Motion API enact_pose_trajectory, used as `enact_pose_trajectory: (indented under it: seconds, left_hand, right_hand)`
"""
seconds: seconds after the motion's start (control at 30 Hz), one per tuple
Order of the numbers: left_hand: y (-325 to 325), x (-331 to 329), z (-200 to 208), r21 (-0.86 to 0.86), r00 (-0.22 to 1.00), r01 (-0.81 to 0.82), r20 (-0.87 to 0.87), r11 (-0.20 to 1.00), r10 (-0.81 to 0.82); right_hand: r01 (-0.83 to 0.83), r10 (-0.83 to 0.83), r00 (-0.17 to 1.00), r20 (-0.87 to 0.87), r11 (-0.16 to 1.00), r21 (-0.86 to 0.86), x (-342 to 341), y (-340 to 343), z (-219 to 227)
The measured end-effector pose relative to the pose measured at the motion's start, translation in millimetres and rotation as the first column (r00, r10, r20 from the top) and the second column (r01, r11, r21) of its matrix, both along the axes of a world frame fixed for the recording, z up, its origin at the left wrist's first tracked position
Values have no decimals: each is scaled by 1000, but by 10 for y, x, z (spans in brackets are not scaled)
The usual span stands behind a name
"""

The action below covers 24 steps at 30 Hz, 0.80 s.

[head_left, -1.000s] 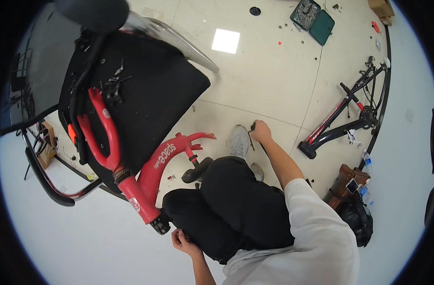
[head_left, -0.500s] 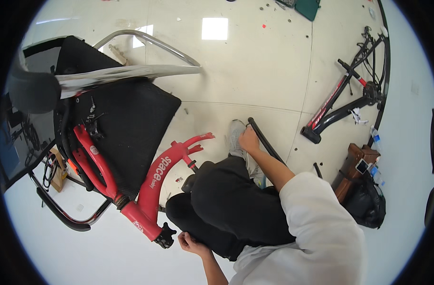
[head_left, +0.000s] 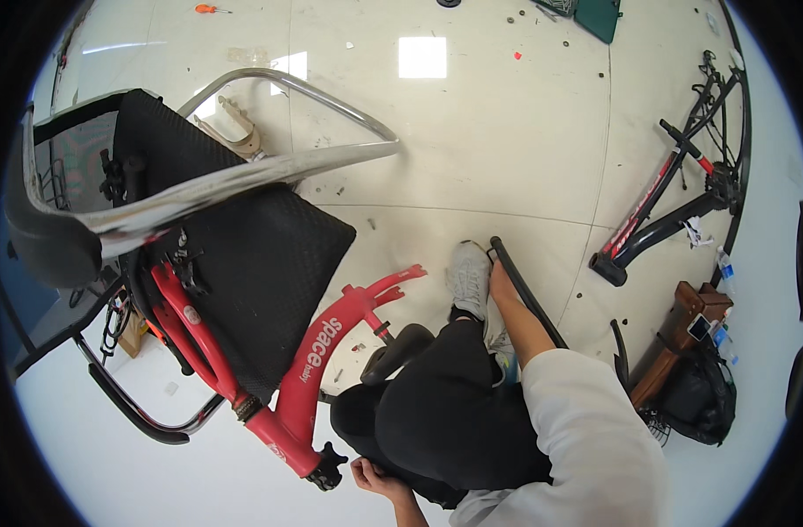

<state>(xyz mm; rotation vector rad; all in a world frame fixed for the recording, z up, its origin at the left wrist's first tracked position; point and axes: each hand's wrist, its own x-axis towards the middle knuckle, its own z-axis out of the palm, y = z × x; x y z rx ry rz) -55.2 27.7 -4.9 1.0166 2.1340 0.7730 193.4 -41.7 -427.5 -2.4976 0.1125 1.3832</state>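
Note:
My left hand rests against my black trousers, its fingers curled; whatever they may hold is hidden. Close to its left is the black fitting at the head end of a red bicycle frame with a red fork. The frame leans against a chair with a black seat. My right hand is low beside my grey shoe, along a black bar. Its fingers are hidden, so I cannot tell whether it grips the bar. A black bicycle saddle sits beside my knee.
Small dark metal parts lie on the seat. The chair's chrome frame juts out at left. A black-and-red bicycle frame lies at right, near a brown case and black bag. An orange screwdriver lies far left.
The view has shifted, so the scene sits further right and lower. My right hand has gone from the bar's upper end to lower beside it. My left hand stays curled by my trousers.

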Motion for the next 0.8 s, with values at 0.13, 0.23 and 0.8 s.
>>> enact_pose_trajectory:
  seconds: [0.13,0.23,0.8]
  left_hand:
    - [15,49,36,-39,998,-53,-33,998,52]
    - [77,54,-30,-10,986,-69,-156,998,67]
    - [104,106,-9,105,996,-8,89,994,-1]
  right_hand:
    - [34,-47,995,-84,989,-141,56,77,80]
    - [16,-35,994,-100,984,-179,103,72,130]
    - [-544,571,654,-496,811,217,558,670,1373]
